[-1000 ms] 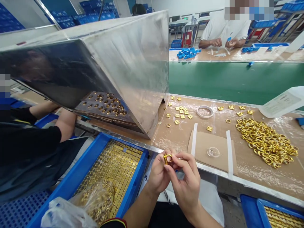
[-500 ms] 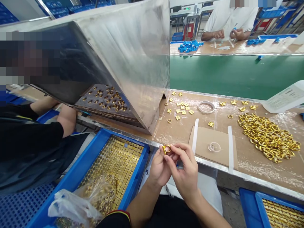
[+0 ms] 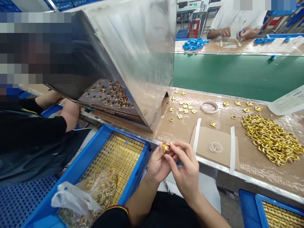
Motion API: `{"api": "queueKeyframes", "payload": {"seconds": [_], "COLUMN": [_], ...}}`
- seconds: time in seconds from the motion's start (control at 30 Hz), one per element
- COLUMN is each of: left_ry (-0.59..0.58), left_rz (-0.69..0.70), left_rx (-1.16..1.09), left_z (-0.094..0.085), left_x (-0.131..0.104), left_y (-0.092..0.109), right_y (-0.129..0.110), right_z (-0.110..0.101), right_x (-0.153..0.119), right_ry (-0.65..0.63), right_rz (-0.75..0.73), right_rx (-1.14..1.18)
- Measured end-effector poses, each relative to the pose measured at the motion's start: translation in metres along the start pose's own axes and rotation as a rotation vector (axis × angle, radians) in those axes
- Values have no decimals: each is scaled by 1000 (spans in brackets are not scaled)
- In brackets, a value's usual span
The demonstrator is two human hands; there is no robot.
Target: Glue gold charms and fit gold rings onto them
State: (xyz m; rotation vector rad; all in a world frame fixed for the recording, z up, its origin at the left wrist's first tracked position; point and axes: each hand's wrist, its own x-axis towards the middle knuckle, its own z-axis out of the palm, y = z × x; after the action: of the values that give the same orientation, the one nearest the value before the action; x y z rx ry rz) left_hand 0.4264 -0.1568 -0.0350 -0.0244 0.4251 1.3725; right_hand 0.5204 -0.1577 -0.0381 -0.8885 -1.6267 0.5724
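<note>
Between my two hands, just off the bench's front edge, is a gold ring (image 3: 167, 147) with a flat, squarish top. My left hand (image 3: 157, 164) pinches it from the left with thumb and finger. From the other side, my right hand (image 3: 185, 164) grips its band with thumb and fingertips. Beyond them, several small square gold pieces (image 3: 186, 107) lie loose on the bench. A big heap of gold rings (image 3: 270, 137) lies to the right. A cardboard pad (image 3: 206, 148) held by white tape strips has a clear plastic ring (image 3: 216, 147) on it.
A sloping metal hood (image 3: 140, 63) stands at the left over a dark board with gold rings (image 3: 114, 93). Below is a blue crate (image 3: 99, 136) with gold pieces and a plastic bag (image 3: 73, 196). A tape roll (image 3: 209, 107) lies behind the pad. Co-workers sit left and across the green belt (image 3: 225, 69).
The view has shifted slightly, so the bench things sit a little further right. Both hands keep their hold on the ring, which has hardly moved.
</note>
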Motion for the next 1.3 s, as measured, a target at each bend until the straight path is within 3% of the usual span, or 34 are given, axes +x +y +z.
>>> {"api": "queueKeyframes", "payload": {"seconds": [0.5,0.87,1.3], "left_ry": [-52,16,-61], "left_rz": [-17,31,101], "left_rx": [23,36,-2], "left_z": [-2,-8,-6], "left_x": [-3,0,-5], "left_y": [2,-2,0], "right_y": [2,9,21], "right_z": [1,6,5], "right_x": [-7,-11,-5], "right_ry": [39,47,45], "right_rz": [-18,-66,-120], "right_rx": [-29,-72,-50]}}
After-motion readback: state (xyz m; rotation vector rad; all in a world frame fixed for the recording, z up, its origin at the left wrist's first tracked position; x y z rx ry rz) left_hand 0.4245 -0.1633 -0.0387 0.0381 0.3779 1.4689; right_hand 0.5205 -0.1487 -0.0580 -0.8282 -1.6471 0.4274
